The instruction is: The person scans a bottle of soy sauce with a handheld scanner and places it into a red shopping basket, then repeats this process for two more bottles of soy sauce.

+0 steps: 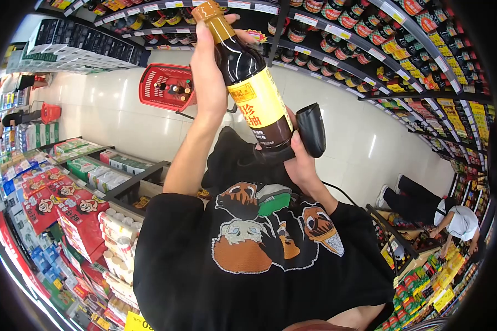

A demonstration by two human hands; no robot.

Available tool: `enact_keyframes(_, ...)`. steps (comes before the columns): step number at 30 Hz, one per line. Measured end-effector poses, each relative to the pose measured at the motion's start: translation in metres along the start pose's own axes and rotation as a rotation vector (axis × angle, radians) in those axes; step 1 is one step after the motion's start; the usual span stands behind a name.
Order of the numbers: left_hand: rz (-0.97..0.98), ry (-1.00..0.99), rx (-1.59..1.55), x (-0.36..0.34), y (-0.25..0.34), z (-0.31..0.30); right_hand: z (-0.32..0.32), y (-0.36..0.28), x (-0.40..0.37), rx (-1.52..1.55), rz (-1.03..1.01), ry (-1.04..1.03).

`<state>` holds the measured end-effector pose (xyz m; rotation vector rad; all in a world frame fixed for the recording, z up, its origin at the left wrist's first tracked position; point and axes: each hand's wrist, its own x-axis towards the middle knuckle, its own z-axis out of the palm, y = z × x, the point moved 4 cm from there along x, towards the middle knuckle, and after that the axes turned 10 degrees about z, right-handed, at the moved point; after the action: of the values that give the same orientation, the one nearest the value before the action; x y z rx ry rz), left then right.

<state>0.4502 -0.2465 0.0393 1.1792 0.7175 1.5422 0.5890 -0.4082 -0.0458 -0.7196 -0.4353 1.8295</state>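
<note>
A dark glass soy sauce bottle [261,102] with a yellow label and orange-brown cap is tilted in front of my chest. My left hand [209,71] is closed around its neck and upper side, with the thumb near the cap. My right hand [305,163] is closed at the bottle's base, its fingers partly hidden. Against that hand sits a smooth black handheld device [312,130]; its exact kind I cannot make out. The bottle's back is out of sight.
Ahead and to the right, shelves [337,30] hold rows of jars. A red shopping basket [167,88] containing several bottles is on the floor. Boxed goods [83,215] are stacked on my left. A person [458,220] bends beside shelves at right; another person [19,118] is far left.
</note>
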Motion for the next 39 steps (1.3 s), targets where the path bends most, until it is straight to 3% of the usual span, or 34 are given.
enact_keyframes(2,-0.011,-0.062,0.038,-0.004,-0.009,-0.012,0.01,0.007,0.01,0.01,-0.001,-0.016)
enact_keyframes(8,-0.247,-0.222,-0.236,-0.028,-0.03,-0.067,0.054,0.034,0.06,0.01,-0.017,0.097)
enact_keyframes(12,-0.18,-0.211,-0.181,0.0,-0.01,-0.125,0.094,0.068,0.109,0.015,-0.012,0.079)
enact_keyframes(14,-0.123,-0.157,-0.292,0.013,0.011,-0.151,0.11,0.087,0.132,-0.041,0.035,-0.026)
enact_keyframes(15,-0.069,-0.207,-0.211,0.018,0.02,-0.165,0.127,0.093,0.141,0.004,0.054,0.056)
enact_keyframes(16,-0.013,-0.257,-0.128,0.024,0.03,-0.177,0.135,0.098,0.15,0.038,0.066,-0.046)
enact_keyframes(21,-0.062,-0.275,-0.112,0.04,0.042,-0.227,0.158,0.132,0.18,0.145,0.126,-0.035)
enact_keyframes(24,-0.085,-0.27,-0.122,0.047,0.042,-0.243,0.168,0.146,0.188,0.096,0.144,0.079)
enact_keyframes(28,-0.122,-0.272,-0.111,0.056,0.04,-0.26,0.178,0.152,0.2,0.046,0.116,0.041)
enact_keyframes(31,-0.088,-0.296,-0.044,0.062,0.039,-0.269,0.181,0.153,0.205,0.002,0.151,0.182)
enact_keyframes(33,-0.088,-0.292,-0.046,0.065,0.037,-0.273,0.182,0.15,0.209,-0.133,0.071,0.287)
enact_keyframes(39,-0.042,-0.274,-0.047,0.074,0.035,-0.279,0.182,0.147,0.21,-0.095,0.013,0.241)
